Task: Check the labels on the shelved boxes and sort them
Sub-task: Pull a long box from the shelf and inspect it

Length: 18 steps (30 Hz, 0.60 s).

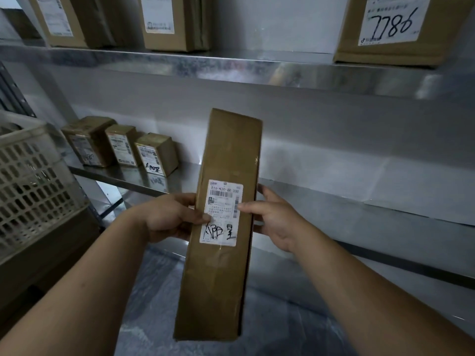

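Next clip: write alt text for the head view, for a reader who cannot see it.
The left hand and right hand hold a long cardboard box upright, both thumbs on its white label. Three small labelled boxes stand on the middle shelf at left, larger boxes on the upper shelf; a plastic crate sits far left.

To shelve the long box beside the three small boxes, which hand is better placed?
Probably the left hand: it grips the long box on the side facing the small boxes. The right hand holds the far edge, farther from them.
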Available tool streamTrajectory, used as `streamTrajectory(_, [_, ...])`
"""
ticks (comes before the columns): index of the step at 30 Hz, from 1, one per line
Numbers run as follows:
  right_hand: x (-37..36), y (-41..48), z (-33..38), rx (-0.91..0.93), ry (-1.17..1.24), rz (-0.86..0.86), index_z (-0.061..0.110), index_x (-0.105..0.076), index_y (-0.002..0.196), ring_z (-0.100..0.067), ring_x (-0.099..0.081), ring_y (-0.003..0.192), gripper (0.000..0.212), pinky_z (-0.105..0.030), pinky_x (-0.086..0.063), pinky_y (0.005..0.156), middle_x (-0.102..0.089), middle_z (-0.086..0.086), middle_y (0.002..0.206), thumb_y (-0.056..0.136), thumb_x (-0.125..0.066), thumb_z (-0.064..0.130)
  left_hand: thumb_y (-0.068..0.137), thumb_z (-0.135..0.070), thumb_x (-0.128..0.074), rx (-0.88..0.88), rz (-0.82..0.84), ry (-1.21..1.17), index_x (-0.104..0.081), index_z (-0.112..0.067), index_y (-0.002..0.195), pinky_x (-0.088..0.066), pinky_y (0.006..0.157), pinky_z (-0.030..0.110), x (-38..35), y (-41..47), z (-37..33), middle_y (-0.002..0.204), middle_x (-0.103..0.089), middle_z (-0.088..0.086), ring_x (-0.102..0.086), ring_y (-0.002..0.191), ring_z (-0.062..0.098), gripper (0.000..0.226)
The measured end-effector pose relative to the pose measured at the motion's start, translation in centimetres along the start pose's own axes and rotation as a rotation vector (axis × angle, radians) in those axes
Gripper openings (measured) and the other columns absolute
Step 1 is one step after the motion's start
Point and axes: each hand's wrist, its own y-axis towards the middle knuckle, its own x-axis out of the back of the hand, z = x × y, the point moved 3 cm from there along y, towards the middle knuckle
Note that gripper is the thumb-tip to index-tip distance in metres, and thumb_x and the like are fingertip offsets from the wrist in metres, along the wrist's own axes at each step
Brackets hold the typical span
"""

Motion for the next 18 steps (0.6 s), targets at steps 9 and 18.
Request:
streamTrajectory(9, [2.4,-0.1,-2.0,0.059,0.625,-0.057,0.006,-0.066,0.142,-0.038,-0.071,0.128,0.048,-0.055,-0.062,0.1,-0.075,-0.016,0.136,0.095,-0.068,0.003,0.041,-0.09,-0.09,-0.076,-0.31,0.402,-0.052,-0.047,0.154,-0.054,0.111,0.05,2.8,-1.4,-2.4,0.134,-0.071,0.004,-0.073,0.117,0.027,0.127])
streamTrajectory(18, [5.1,-0.4,-1.8,0.099,0.927,-0.217,0.009,-0.066,0.143,-0.04,-0.069,0.131,0.037,-0.06,-0.051,0.116,-0.075,-0.019,0.136,0.107,-0.059,0.005,0.054,-0.044,-0.105,-0.125,-0.359,-0.198,-0.071,-0.024,0.129,-0.058,0.085,0.053,4.1,-1.1,-0.4,0.122,-0.079,0.012,-0.075,0.102,0.036,0.084])
